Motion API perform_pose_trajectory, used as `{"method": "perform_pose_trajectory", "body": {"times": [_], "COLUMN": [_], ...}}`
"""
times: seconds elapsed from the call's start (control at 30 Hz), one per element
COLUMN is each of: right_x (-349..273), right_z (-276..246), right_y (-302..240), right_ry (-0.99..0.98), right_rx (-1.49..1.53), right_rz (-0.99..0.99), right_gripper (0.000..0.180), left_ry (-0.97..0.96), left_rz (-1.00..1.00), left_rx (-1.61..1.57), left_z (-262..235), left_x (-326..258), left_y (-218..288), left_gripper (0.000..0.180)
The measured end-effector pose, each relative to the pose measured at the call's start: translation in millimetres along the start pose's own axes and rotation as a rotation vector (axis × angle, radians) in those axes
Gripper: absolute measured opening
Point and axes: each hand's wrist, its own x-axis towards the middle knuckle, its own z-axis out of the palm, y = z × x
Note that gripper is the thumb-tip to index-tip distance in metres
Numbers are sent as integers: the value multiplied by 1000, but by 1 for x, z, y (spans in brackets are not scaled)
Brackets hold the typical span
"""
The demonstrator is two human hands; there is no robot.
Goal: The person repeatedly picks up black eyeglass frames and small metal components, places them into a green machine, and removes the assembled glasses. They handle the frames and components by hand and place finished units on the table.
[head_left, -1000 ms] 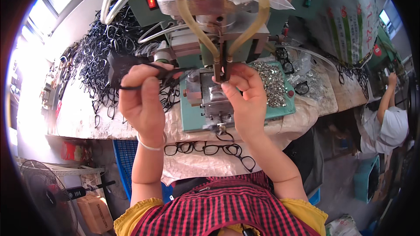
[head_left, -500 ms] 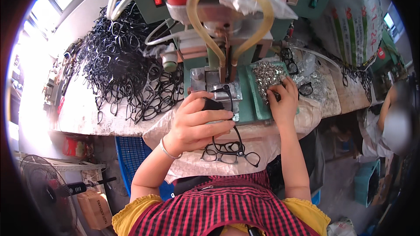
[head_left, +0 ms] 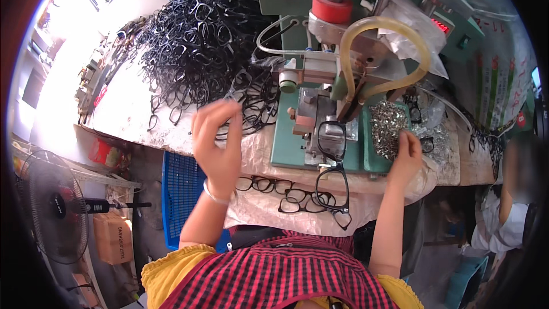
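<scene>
Lying nearest on the plastic-covered bench edge, finished black glasses (head_left: 289, 194) wait within easy reach, while one black frame (head_left: 331, 160) sits on the green machine (head_left: 320, 109), hanging over its front. The left hand (head_left: 217, 143) hovers open and empty near the black frame heap (head_left: 206, 51); the right hand (head_left: 405, 151) dips curled fingertips into the silver parts pile (head_left: 389, 129), grip hidden.

Single head-worn fisheye, looking down, close over workbench (head_left: 143, 120); rim heavily bent, possibly tilted.
</scene>
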Motion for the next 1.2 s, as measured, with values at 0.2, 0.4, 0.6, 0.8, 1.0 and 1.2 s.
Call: {"method": "perform_pose_trajectory", "body": {"times": [0.2,0.4,0.6,0.8,1.0,1.2], "right_x": [9,-8,-31,-32,-12,-33], "right_z": [21,-7,-57,-13,64,70], "right_y": [-5,-11,-20,-74,-102,-99], "right_ry": [-17,-80,-123,-375,-375,-373], "right_rx": [-203,-373,-343,-64,-35,242], "right_rz": [-260,-349,-222,-271,-537,-238], "right_gripper": [8,10,16,15,8,22], "left_ry": [-495,-288,126,50,142,9], "left_rz": [-199,-402,-1447,-1527,-1679,-1485], "left_rx": [402,153,-1376,-1526,-1499,-1460], "left_z": [73,86,25,12,21,2], "left_x": [23,-11,15,2,-2,-40], "left_y": [-51,-99,-136,-152,-122,-64], "left_gripper": [21,11,41,31,23,14]}}
